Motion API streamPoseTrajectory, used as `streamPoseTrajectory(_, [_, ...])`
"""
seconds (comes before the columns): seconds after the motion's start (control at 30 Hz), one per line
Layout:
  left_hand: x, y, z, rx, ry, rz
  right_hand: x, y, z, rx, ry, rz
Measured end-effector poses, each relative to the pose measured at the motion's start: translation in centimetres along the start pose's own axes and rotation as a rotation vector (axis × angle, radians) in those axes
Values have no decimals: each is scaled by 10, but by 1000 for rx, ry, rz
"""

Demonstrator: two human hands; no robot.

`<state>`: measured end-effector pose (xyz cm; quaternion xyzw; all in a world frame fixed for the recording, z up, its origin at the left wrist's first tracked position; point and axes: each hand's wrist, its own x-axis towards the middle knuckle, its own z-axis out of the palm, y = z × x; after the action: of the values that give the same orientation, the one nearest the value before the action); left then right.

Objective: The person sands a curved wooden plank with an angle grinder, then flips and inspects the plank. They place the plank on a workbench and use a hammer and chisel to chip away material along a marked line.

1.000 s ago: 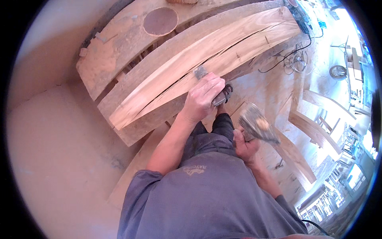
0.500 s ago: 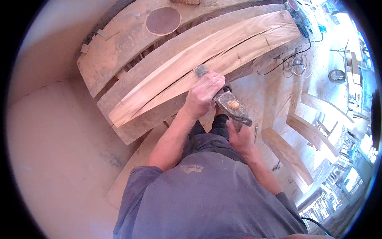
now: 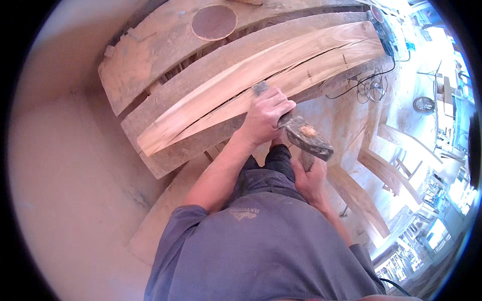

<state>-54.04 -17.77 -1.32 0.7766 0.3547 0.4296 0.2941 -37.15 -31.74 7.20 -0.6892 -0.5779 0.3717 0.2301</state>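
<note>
A long pale board (image 3: pixel 321 55) with a dark crack running along it lies on the workbench. My left hand (image 3: pixel 267 114) is closed around a chisel (image 3: pixel 260 88), whose flat metal blade rests on the board at the crack. The chisel's handle is mostly hidden by my fingers. My right hand (image 3: pixel 312 181) grips the handle of a hammer, thumb along it. The worn hammer head (image 3: pixel 314 140), with light wood showing in its top, is just behind my left hand, close to the chisel's rear end. Whether they touch cannot be made out.
The slatted workbench (image 3: pixel 130 83) carries a round brown disc (image 3: pixel 215 23). A power tool (image 3: pixel 381 35) with a black cord (image 3: pixel 369 75) sits at the board's right end. Curved wooden pieces (image 3: pixel 359 198) stand on the floor to the right. A bare wall (image 3: pixel 65 175) rises at left.
The hammer head has shifted rightward and slightly toward me. My left hand and the chisel appear a little farther right along the crack. The whole view has shifted slightly.
</note>
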Motion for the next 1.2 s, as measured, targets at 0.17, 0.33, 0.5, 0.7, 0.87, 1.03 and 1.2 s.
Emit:
streamPoseTrajectory(0.17, [17,5,17,40,57,2,-31,41,19,282,258,-123])
streamPoseTrajectory(0.33, [10,-3,16,-14,68,-3,14,22,23,2,140,-62])
streamPoseTrajectory(0.5, [11,-9,17,-21,41,26,-14,31,24,219,169,148])
streamPoseTrajectory(0.7, [15,-5,9,-57,12,-9,18,9,15,155,146,84])
streamPoseTrajectory(0.87, [15,-11,-1,-180,10,17,-22,38,-2,-11,148,90])
streamPoseTrajectory(1.03, [27,1,9,-8,-124,-120,-100,115,-14,107,142,458])
streamPoseTrajectory(1.2, [79,12,48,309,-369,-406,-108,112,-17,447,138,884])
